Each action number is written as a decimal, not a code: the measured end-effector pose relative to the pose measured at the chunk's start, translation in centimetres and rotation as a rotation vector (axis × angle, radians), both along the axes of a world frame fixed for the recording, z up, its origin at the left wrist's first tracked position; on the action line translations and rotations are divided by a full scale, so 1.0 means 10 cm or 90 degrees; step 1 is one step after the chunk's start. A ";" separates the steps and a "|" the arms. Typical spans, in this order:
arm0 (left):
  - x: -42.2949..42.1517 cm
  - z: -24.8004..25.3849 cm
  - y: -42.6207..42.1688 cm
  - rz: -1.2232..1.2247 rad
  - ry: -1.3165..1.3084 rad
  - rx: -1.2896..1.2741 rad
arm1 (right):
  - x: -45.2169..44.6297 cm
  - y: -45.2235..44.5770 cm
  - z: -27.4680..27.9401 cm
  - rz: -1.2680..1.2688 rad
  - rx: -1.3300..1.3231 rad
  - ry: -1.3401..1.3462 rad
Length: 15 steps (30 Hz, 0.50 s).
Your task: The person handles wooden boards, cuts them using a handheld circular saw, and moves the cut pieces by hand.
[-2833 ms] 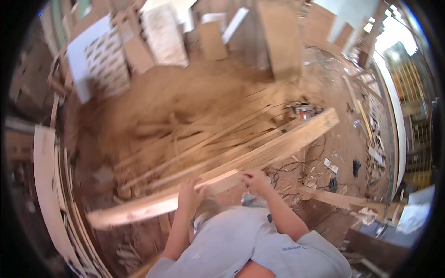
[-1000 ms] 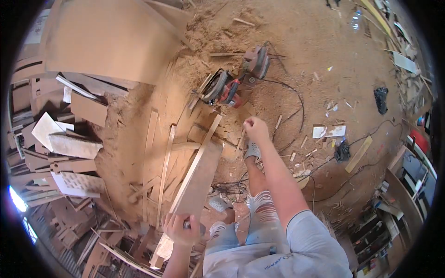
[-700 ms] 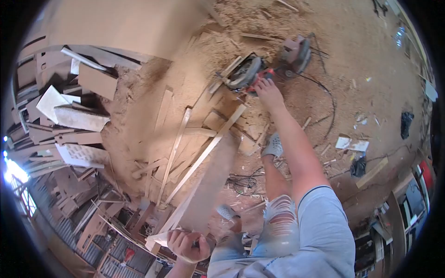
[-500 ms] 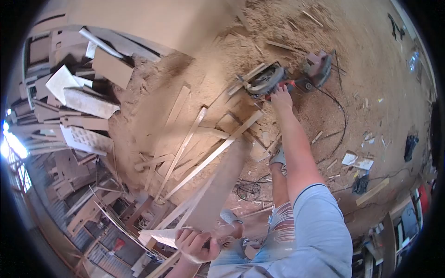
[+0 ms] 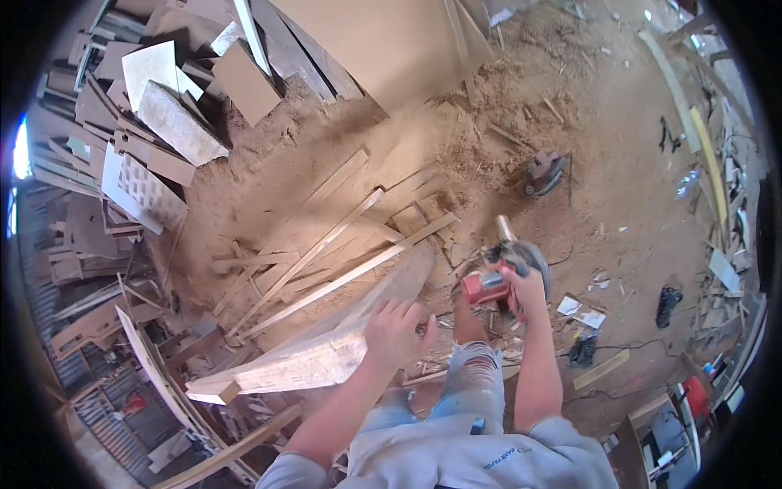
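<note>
My right hand [image 5: 525, 287] is wrapped round the handle of a red circular saw [image 5: 486, 287], held up off the ground in front of my right leg. Over the near part of a thick wooden beam [image 5: 301, 363] is my left hand [image 5: 397, 330], its fingers curled at the beam's upper edge. The beam slants from lower left towards the middle, and its far part is blurred. Whether the left fingers press on the wood is hard to tell. A second power tool [image 5: 546, 173] rests on the sawdust beyond the saw.
Thin wooden strips [image 5: 350, 277] lie across the ground left of centre. A large brown board [image 5: 383, 49] is at the top. Stacked offcuts [image 5: 175, 122] fill the left side. Black cables [image 5: 643, 346], a black bag [image 5: 582, 350] and wood scraps are on the right.
My right hand reached down to the red saw on the ground, gripped it and brought it up towards me. My left hand has shifted up and along the beam. The view has turned.
</note>
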State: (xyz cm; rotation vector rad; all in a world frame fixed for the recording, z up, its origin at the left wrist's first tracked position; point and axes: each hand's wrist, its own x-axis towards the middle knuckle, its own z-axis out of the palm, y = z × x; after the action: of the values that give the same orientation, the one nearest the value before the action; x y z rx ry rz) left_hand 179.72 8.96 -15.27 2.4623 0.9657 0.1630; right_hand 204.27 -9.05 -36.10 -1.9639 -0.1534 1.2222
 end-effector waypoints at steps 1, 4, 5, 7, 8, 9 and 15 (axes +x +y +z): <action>-0.02 0.04 -0.01 -0.003 -0.014 0.004 | -0.11 -0.08 0.54 -0.041 -0.053 0.023; -0.17 0.10 -0.05 -0.036 -0.079 0.020 | -0.61 -0.34 1.52 -0.158 -0.090 -0.032; -0.29 0.13 -0.09 -0.035 -0.135 -0.004 | -0.77 -0.43 1.75 -0.197 -0.079 -0.071; -0.48 0.19 -0.18 -0.049 -0.257 -0.054 | -0.99 -0.65 2.20 -0.205 -0.025 -0.127; -0.64 0.28 -0.29 -0.038 -0.291 -0.070 | -1.11 -0.75 2.45 -0.218 0.017 -0.131; -0.89 0.38 -0.43 -0.025 -0.320 -0.084 | -1.23 -0.83 2.73 -0.229 0.060 -0.135; -3.18 0.64 -1.15 0.007 -0.299 -0.154 | -2.97 -0.77 4.53 -0.227 0.229 -0.199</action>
State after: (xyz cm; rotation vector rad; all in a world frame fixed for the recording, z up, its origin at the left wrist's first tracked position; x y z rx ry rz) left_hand 147.97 -2.55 -8.85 2.0641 0.7415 0.5656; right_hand 174.55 -16.73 9.16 -1.7572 -0.1595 0.6066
